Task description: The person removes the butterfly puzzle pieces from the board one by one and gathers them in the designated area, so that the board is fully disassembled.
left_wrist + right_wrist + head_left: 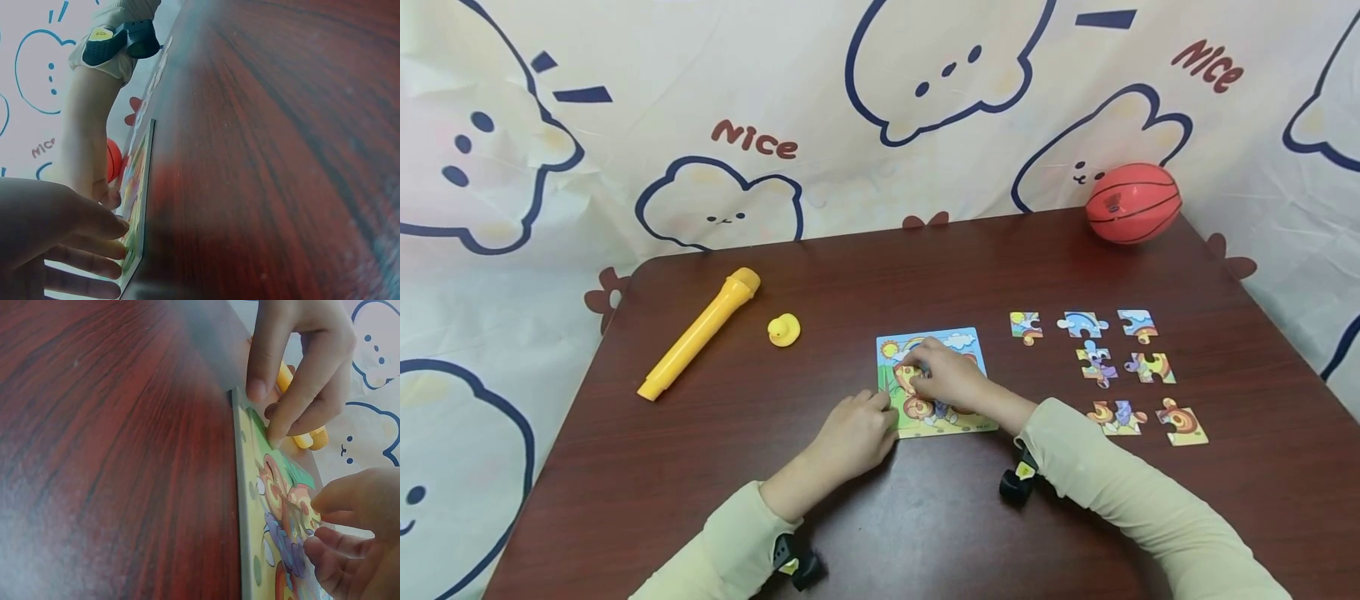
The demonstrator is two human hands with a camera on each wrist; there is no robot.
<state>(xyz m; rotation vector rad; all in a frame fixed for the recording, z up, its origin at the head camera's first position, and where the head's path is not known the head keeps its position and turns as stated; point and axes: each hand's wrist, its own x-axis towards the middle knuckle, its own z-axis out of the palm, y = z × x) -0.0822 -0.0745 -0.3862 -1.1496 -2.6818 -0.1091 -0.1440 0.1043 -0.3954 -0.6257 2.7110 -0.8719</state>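
A square puzzle board (940,427) printed with a cartoon scene lies at mid-table. My left hand (854,433) rests at its left edge; in the right wrist view, its thumb and a finger (300,403) reach down and touch that side. My right hand (951,379) is over the board's middle, its thumb and fingers pinching the edge of a green and orange spotted puzzle piece (302,499). Whether this piece lies flat is hard to tell. Right of the board lie several loose puzzle pieces, among them a rainbow piece (1082,324) and a snail-shell piece (1183,423).
A yellow toy microphone (700,333) and a small yellow rubber duck (784,330) lie at the left. A red toy basketball (1133,203) stands at the far right corner. Behind the brown table (940,533) hangs a printed cloth (820,200).
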